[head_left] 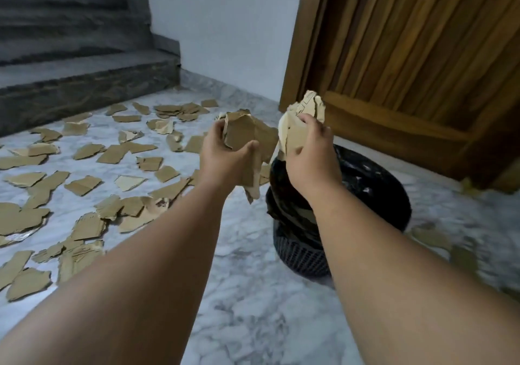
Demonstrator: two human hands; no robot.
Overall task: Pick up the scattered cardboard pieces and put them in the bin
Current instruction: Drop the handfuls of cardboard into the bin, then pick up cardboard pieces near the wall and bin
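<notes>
Two fistfuls of cardboard pieces [247, 136]

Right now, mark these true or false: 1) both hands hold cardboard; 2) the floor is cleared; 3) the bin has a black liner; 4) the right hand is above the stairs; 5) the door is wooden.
1) True: the left hand and the right hand each grip a bunch of cardboard.
2) False: many scattered pieces lie on the marble floor.
3) True: the bin is lined with a black bag.
4) False: the right hand is above the bin; the stairs are far left.
5) True: the door is brown wood.
</notes>
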